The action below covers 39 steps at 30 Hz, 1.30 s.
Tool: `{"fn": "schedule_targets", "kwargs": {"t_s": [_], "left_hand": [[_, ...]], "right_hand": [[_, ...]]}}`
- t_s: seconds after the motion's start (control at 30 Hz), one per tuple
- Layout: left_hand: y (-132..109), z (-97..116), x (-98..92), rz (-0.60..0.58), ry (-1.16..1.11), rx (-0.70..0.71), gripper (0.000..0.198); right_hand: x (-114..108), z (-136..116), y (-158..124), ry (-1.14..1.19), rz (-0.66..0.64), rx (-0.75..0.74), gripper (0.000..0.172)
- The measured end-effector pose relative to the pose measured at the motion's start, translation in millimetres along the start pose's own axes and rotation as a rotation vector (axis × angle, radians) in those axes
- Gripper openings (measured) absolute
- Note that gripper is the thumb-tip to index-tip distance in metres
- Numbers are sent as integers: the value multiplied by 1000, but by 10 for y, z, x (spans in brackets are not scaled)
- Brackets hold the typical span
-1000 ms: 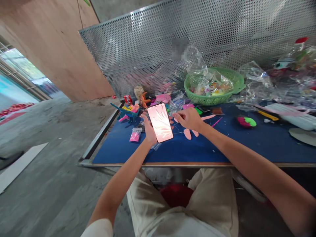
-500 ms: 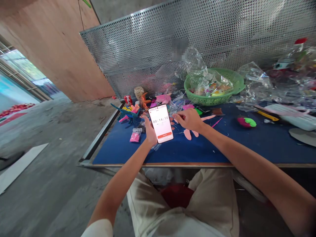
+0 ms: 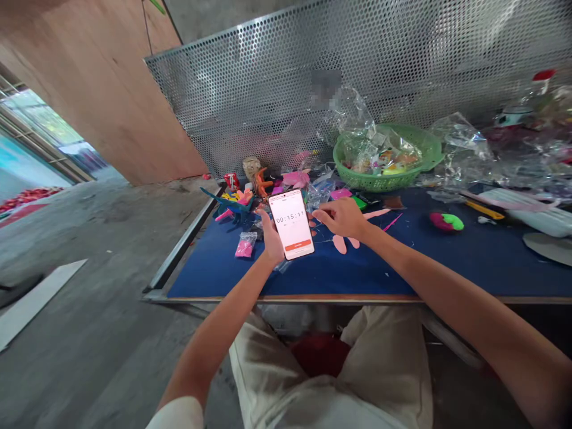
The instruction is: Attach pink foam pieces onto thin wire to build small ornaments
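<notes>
My left hand (image 3: 271, 239) is closed around a smartphone (image 3: 293, 229) held tilted above the table. A bright white screen faces me, with timer digits 00:15:11 and an orange button low down. Just right of the phone hovers my right hand (image 3: 343, 217), its fingers curled in and nothing visible in them. Partly under that hand lie flat light-pink pieces (image 3: 340, 243) on the blue tabletop (image 3: 357, 277). Left of the phone rests a small clear bag of pink material (image 3: 245, 245). Behind it stands a dark teal figure (image 3: 233, 207) with spread limbs.
A green basket (image 3: 384, 182) with plastic-wrapped items stands at the back against a perforated metal panel (image 3: 268, 89). Rightward lie a magenta and green lump (image 3: 447, 221), a yellow cutter (image 3: 485, 208) and clear plastic bags (image 3: 465, 146). An orange figure (image 3: 261, 180) is at back left.
The timer digits on the phone's screen have gone from 00:14:10 to 00:15:11. Both hands and the phone stay almost exactly where they were.
</notes>
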<state>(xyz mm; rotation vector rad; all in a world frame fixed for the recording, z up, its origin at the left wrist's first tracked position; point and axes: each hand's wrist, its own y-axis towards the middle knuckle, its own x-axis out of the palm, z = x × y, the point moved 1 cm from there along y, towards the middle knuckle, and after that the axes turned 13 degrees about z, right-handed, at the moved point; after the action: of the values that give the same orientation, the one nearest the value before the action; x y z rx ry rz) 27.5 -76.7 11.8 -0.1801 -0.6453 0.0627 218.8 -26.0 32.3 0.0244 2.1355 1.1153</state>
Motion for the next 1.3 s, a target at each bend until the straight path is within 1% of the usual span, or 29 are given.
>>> {"fn": "schedule_targets", "kwargs": {"t_s": [0.2, 0.57, 0.8, 1.0, 1.07, 1.1, 1.17, 1.2, 1.3], "left_hand": [[5, -1, 3, -6, -7, -1, 115], [26, -14, -20, -33, 29, 49, 115], [8, -7, 2, 7, 47, 59, 116], [-9, 11, 27, 54, 36, 84, 111], [-9, 18, 27, 64, 26, 80, 110], [-10, 23, 28, 64, 20, 73, 109], [-20, 35, 37, 59, 3, 55, 105], [-28, 42, 45, 57, -7, 49, 103], [-60, 60, 73, 54, -29, 44, 98]], "right_hand": [[10, 12, -10, -13, -18, -5, 60], [3, 2, -6, -14, -29, -16, 61], [11, 12, -2, -7, -20, -16, 63], [24, 54, -14, 28, -17, -59, 64], [25, 60, -23, 54, 20, -62, 63], [25, 60, -25, 78, 50, -64, 58], [26, 65, -22, 131, 137, -62, 42], [27, 72, -18, 149, 192, -60, 36], [31, 127, 3, 158, 348, -67, 38]]}}
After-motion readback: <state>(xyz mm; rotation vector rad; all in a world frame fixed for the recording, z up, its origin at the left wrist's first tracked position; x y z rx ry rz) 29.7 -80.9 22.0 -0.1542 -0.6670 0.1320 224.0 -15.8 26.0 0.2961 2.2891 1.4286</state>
